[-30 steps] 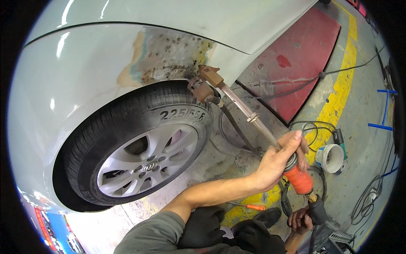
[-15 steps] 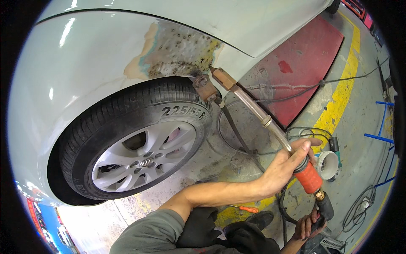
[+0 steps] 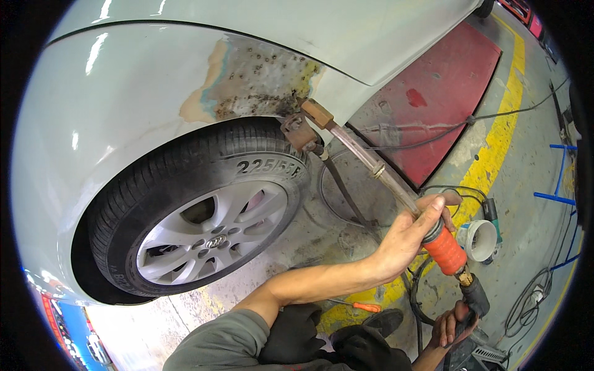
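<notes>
My left hand is wrapped around the metal shaft of a spot-weld dent puller, just ahead of its red sleeve. At its rear, my right hand grips the black cable end. The puller's copper-coloured head reaches the lower right edge of a bare, dotted metal patch on the pale car fender; whether the tip touches, I cannot tell. Just below it, a rusty ground clamp with a dark cable sits on the wheel-arch edge. Under the arch is the tyre.
A red panel lies on the floor beyond the tool. Right of my left hand stand a white bucket and a green power tool. An orange-handled screwdriver lies by my shoe. Loose cables trail at right.
The puller's head has shifted slightly left along the patch's lower edge. My left hand and the red sleeve moved left with it; my right hand stays near the same spot.
</notes>
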{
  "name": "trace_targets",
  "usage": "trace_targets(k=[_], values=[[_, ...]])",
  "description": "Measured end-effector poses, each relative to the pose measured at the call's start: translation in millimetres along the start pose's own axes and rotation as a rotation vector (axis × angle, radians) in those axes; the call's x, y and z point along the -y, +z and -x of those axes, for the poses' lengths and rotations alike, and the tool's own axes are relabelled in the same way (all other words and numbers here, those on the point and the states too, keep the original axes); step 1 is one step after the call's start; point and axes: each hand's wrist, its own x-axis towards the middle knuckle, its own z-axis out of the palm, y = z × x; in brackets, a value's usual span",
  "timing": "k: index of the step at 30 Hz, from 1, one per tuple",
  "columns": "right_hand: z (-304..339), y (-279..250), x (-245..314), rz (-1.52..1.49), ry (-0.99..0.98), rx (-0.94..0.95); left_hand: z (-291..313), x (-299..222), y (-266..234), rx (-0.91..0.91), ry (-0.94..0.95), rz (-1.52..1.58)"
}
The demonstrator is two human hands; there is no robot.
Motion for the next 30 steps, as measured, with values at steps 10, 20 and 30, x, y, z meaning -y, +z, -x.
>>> trace_targets(k=[10, 20, 30], values=[[-5.8, -1.8, 2.3, -0.021, -0.020, 0.010, -5.2, 3.4, -1.5, -0.037, 0.035, -0.032], [-9.4, 2.0, 1.1, -0.062, -0.021, -0.038, -7.2, 3.9, -7.0, -0.006, -0.012, 0.014], [-8.6, 0.1, -8.5, -0.066, 0.029, 0.078, -4.2, 7.5, -11.3, -0.033, -0.033, 0.015]])
